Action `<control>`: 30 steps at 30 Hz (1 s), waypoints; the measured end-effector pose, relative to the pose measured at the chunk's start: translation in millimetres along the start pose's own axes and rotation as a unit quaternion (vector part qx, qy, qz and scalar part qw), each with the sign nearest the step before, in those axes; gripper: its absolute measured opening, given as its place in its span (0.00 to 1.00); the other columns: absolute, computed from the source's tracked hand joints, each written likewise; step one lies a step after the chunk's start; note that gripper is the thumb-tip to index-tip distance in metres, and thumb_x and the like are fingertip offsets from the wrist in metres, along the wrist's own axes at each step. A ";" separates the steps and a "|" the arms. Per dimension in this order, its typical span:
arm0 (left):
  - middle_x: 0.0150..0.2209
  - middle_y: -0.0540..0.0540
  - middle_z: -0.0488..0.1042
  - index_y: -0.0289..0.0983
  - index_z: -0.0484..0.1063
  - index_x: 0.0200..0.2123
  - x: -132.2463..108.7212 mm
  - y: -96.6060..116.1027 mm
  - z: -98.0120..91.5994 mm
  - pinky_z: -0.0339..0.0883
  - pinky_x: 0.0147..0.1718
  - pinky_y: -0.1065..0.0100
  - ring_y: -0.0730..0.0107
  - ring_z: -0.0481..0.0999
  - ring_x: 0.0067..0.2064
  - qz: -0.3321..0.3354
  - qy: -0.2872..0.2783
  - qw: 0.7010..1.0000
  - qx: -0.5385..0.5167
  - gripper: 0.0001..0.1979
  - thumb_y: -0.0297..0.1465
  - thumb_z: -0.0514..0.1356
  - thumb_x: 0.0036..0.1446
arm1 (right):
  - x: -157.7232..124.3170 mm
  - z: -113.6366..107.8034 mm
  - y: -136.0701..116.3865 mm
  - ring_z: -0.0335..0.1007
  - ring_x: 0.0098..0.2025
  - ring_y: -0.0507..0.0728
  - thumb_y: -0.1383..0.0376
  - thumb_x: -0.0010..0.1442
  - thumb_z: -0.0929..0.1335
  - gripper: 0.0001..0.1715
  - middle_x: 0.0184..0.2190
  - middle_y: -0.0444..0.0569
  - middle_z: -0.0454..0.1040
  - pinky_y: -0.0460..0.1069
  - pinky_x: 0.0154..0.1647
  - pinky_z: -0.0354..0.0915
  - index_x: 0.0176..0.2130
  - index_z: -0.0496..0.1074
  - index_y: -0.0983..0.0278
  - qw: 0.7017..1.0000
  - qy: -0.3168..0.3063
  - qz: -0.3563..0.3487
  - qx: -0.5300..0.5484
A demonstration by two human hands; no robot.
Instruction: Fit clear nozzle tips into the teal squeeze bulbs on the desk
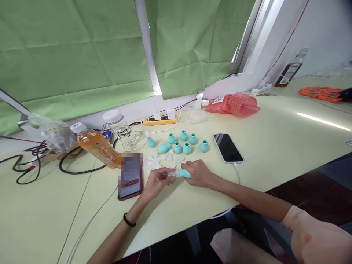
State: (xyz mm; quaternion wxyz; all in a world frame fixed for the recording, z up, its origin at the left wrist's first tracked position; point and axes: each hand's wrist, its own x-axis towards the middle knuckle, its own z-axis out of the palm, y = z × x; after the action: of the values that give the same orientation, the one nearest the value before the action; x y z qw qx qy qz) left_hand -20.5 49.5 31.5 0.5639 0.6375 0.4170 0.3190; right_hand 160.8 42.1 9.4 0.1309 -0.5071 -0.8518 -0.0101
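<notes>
My right hand [198,173] is wrapped round a teal squeeze bulb [185,173], which lies on its side just above the table. My left hand [160,180] pinches the clear plastic nozzle [173,173] at the bulb's neck. Nozzle and bulb meet end to end; how firmly they are joined I cannot tell. Beyond my hands lie several loose clear and white plastic tips [164,157]. Several teal bulbs [187,148] stand behind these with their openings up. One teal bulb [164,148] rests on its side, and another [151,142] bears a clear tip.
A phone [130,176] is left of my hands, and a second phone [228,148] with a white cable is at right. An orange drink bottle [96,145], a clear cup [122,129] and a yellow power strip [160,120] stand behind. Red bubble wrap [233,105] lies farther back.
</notes>
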 end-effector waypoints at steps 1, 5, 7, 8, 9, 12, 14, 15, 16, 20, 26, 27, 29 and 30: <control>0.19 0.50 0.68 0.32 0.71 0.33 -0.6 0.3 -0.5 0.60 0.22 0.72 0.75 0.65 0.22 0.014 0.005 0.999 0.037 0.13 0.31 0.61 0.42 | -0.2 0.8 -0.5 0.62 0.22 0.53 0.66 0.47 0.61 0.10 0.24 0.50 0.69 0.45 0.20 0.44 0.33 0.65 0.65 1.000 -0.007 0.001 -0.002; 0.24 0.49 0.69 0.35 0.71 0.38 -5.6 1.6 -1.8 0.60 0.28 0.70 0.72 0.66 0.27 0.123 0.012 0.967 0.221 0.13 0.33 0.56 0.48 | -0.7 2.1 -1.2 0.61 0.21 0.52 0.67 0.46 0.61 0.10 0.22 0.48 0.69 0.45 0.19 0.42 0.32 0.65 0.65 1.000 -0.015 -0.007 0.012; 0.26 0.47 0.70 0.35 0.70 0.40 -8.3 1.7 -2.2 0.60 0.28 0.70 0.72 0.66 0.27 0.174 -0.007 0.942 0.286 0.13 0.32 0.54 0.51 | -0.5 0.4 -0.6 0.61 0.21 0.52 0.68 0.45 0.60 0.09 0.21 0.47 0.69 0.45 0.19 0.42 0.30 0.65 0.65 0.999 -0.009 -0.021 0.028; 0.26 0.46 0.69 0.35 0.69 0.41 -9.2 1.3 -2.4 0.59 0.27 0.70 0.72 0.66 0.27 0.198 -0.015 0.930 0.308 0.13 0.31 0.53 0.52 | -0.2 -1.1 -0.2 0.61 0.21 0.52 0.69 0.45 0.60 0.08 0.20 0.46 0.69 0.44 0.19 0.42 0.30 0.64 0.64 0.999 -0.006 -0.029 0.039; 0.26 0.46 0.69 0.35 0.68 0.42 -9.8 0.4 -2.7 0.59 0.26 0.70 0.73 0.65 0.27 0.226 -0.020 0.918 0.325 0.13 0.30 0.52 0.53 | 0.1 -2.8 0.2 0.61 0.22 0.52 0.69 0.44 0.60 0.08 0.20 0.45 0.68 0.44 0.20 0.42 0.29 0.64 0.64 0.998 -0.005 -0.036 0.051; 0.27 0.46 0.66 0.35 0.64 0.44 -9.6 -4.0 -3.3 0.59 0.26 0.71 0.73 0.64 0.28 0.314 -0.021 0.877 0.362 0.14 0.27 0.51 0.54 | 1.2 -8.4 1.9 0.62 0.22 0.51 0.69 0.43 0.60 0.07 0.20 0.44 0.68 0.44 0.20 0.45 0.28 0.64 0.64 0.994 -0.013 -0.055 0.090; 0.28 0.45 0.65 0.35 0.62 0.46 -8.7 -7.2 -3.4 0.59 0.25 0.71 0.73 0.63 0.28 0.361 -0.021 0.847 0.389 0.15 0.25 0.50 0.54 | 1.7 -11.6 3.2 0.61 0.22 0.51 0.69 0.42 0.60 0.06 0.19 0.43 0.67 0.44 0.21 0.47 0.26 0.64 0.64 0.990 -0.032 -0.070 0.116; 0.28 0.45 0.65 0.35 0.62 0.46 -8.4 -8.3 -3.2 0.58 0.25 0.71 0.73 0.62 0.29 0.377 -0.022 0.834 0.403 0.15 0.24 0.50 0.54 | 1.8 -13.1 3.9 0.60 0.21 0.50 0.69 0.42 0.60 0.06 0.18 0.42 0.66 0.44 0.21 0.48 0.25 0.63 0.64 0.988 -0.042 -0.078 0.130; 0.27 0.45 0.64 0.34 0.61 0.46 -8.2 -9.1 -2.9 0.58 0.25 0.71 0.73 0.62 0.28 0.389 -0.023 0.821 0.417 0.15 0.24 0.50 0.54 | 2.0 -14.6 4.7 0.59 0.20 0.50 0.70 0.41 0.60 0.05 0.17 0.42 0.65 0.43 0.20 0.48 0.24 0.63 0.64 0.984 -0.053 -0.086 0.144; 0.27 0.46 0.64 0.35 0.59 0.46 -9.8 -9.2 -0.6 0.59 0.25 0.71 0.73 0.61 0.28 0.411 -0.035 0.778 0.474 0.15 0.22 0.49 0.54 | 2.8 -19.8 8.0 0.54 0.19 0.47 0.71 0.38 0.61 0.03 0.15 0.39 0.60 0.42 0.19 0.49 0.21 0.60 0.65 0.968 -0.089 -0.116 0.204; 0.27 0.46 0.64 0.34 0.58 0.46 -15.4 -9.3 5.2 0.59 0.27 0.68 0.72 0.59 0.28 0.442 -0.049 0.720 0.534 0.17 0.19 0.49 0.52 | 3.9 -23.1 13.5 0.51 0.19 0.45 0.71 0.37 0.63 0.04 0.15 0.37 0.55 0.41 0.18 0.50 0.19 0.60 0.66 0.924 -0.151 -0.164 0.310; 0.27 0.46 0.64 0.33 0.58 0.46 -16.2 -9.7 6.0 0.59 0.27 0.67 0.72 0.59 0.29 0.443 -0.051 0.714 0.540 0.17 0.19 0.49 0.52 | 3.6 -23.5 13.8 0.51 0.19 0.44 0.71 0.38 0.63 0.04 0.16 0.37 0.55 0.40 0.18 0.50 0.19 0.60 0.66 0.918 -0.156 -0.167 0.324; 0.26 0.46 0.64 0.33 0.58 0.47 -17.2 -10.1 6.6 0.59 0.28 0.67 0.71 0.60 0.29 0.444 -0.053 0.710 0.544 0.17 0.20 0.49 0.52 | 3.0 -24.6 13.0 0.51 0.19 0.45 0.70 0.39 0.64 0.04 0.16 0.37 0.56 0.40 0.19 0.51 0.20 0.61 0.66 0.910 -0.160 -0.165 0.344; 0.27 0.46 0.64 0.33 0.58 0.47 -17.4 -9.9 5.9 0.60 0.28 0.66 0.71 0.60 0.29 0.446 -0.051 0.714 0.537 0.17 0.20 0.49 0.52 | 2.6 -25.0 11.8 0.52 0.20 0.45 0.69 0.41 0.65 0.04 0.16 0.38 0.58 0.41 0.19 0.52 0.22 0.63 0.67 0.906 -0.159 -0.161 0.356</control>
State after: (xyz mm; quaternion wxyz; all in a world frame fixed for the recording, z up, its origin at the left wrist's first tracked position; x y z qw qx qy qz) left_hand -24.9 31.4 21.9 -0.0604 0.9605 0.1560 0.2226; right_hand 175.2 46.2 32.8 0.1620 -0.2772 -0.8783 0.3542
